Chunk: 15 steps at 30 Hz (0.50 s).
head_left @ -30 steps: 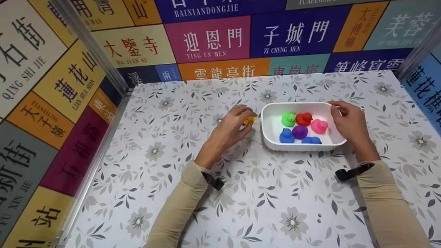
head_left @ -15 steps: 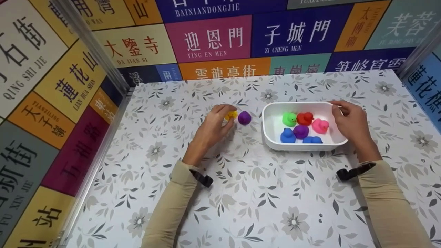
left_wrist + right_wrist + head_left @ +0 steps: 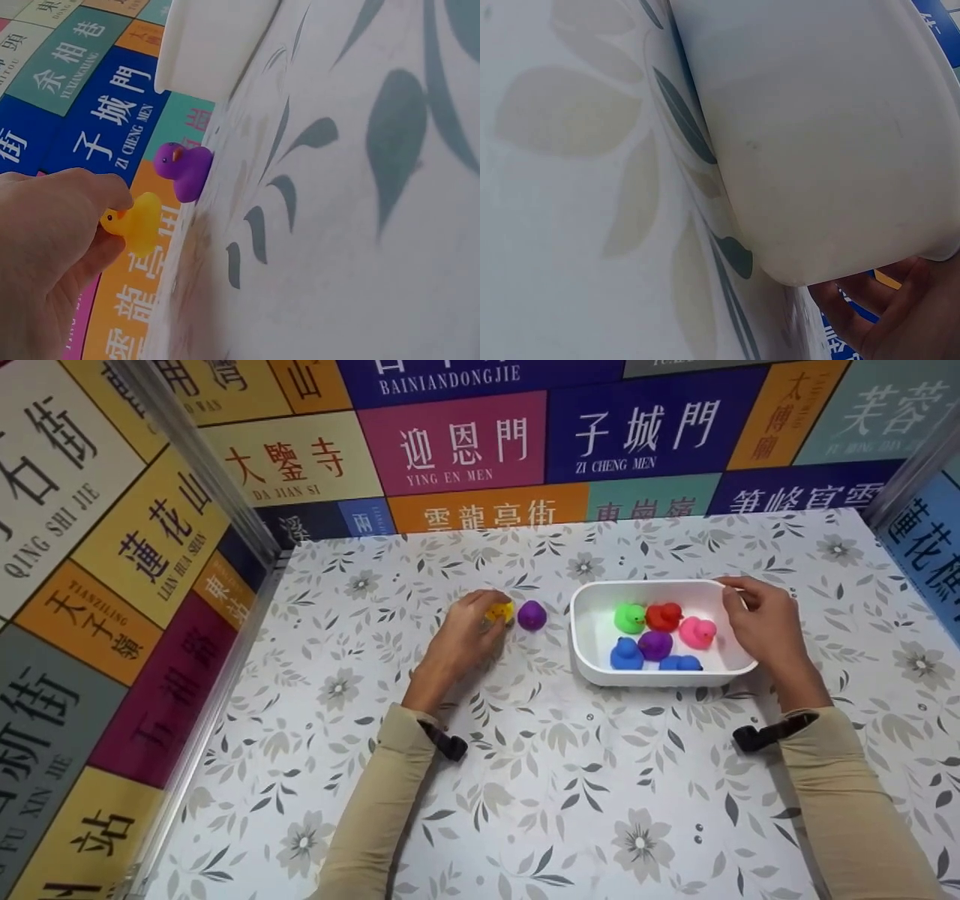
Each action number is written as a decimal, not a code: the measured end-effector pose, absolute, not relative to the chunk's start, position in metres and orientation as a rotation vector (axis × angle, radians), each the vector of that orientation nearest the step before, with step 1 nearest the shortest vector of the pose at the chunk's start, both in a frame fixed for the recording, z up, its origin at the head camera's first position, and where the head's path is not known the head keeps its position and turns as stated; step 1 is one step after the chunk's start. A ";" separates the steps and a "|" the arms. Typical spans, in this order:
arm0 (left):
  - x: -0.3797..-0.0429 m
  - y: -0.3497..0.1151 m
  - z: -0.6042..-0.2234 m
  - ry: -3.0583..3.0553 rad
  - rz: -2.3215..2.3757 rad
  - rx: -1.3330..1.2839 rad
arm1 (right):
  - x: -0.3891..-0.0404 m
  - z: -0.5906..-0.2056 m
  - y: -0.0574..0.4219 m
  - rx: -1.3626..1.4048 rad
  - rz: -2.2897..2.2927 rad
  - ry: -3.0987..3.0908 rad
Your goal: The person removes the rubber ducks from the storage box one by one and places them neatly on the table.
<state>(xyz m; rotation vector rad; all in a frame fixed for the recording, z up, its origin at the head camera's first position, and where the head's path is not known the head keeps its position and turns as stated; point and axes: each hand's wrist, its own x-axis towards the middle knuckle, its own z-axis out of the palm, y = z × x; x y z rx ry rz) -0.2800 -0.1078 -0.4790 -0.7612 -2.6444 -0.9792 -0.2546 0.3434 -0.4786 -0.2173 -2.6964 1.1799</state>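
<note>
My left hand (image 3: 463, 636) pinches a yellow rubber duck (image 3: 144, 223) between thumb and fingers, left of the white plastic tub (image 3: 660, 678). Just to the right of that duck, a purple rubber duck (image 3: 532, 616) sits upright on the table, apart from the hand. My right hand (image 3: 766, 628) holds the tub by its right end, thumb and fingers at the rim; in the right wrist view the fingers (image 3: 847, 311) curl beside the tub wall. Inside the tub lie green (image 3: 628, 619), red (image 3: 663, 617), pink (image 3: 698, 632) and purple (image 3: 655, 646) ducks and two blue ones (image 3: 626, 654).
A white tablecloth (image 3: 525, 810) with grey leaves and flowers covers the table. Panels with coloured lettered blocks (image 3: 465, 442) rise behind it and along the left side (image 3: 112, 607). Each wrist bears a black strap-mounted camera (image 3: 772, 733).
My left hand has moved left, away from the tub, with the yellow duck. The purple duck on the table, not visible at first, now shows beside it. My right hand stays at the tub.
</note>
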 end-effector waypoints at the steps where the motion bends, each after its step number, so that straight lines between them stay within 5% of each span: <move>1: -0.281 -0.107 -0.480 -2.647 -0.981 -0.762 | -0.255 -0.479 0.343 -0.219 1.186 -2.692; 15: -0.284 -0.104 -0.488 -2.743 -1.006 -0.744 | -0.255 -0.478 0.343 -0.215 1.198 -2.683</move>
